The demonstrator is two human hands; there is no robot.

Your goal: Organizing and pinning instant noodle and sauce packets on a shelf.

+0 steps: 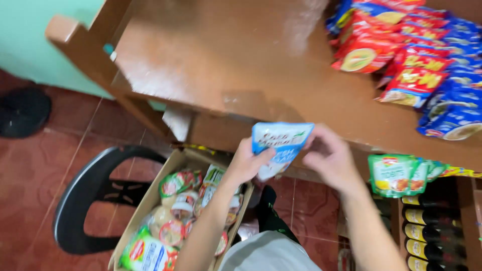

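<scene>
Holding blue-white pouch (279, 146) at brown shelf (251, 75) front edge: our left hand (247, 163) and right hand (329, 158) fingers pinch its sides. Cardboard box (150, 200) of packets below, on black chair (90, 200).

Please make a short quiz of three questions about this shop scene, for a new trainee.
1. True or false: both hands hold the blue and white pouch.
2. Where does the cardboard box of packets stand?
A. on a dark plastic chair
B. on the brown shelf
C. on a green crate
3. Fill in: the red and blue sachets lie at the ____ side of the shelf.

Key
1. True: the left hand and the right hand grip it at its two sides.
2. A
3. right
</scene>
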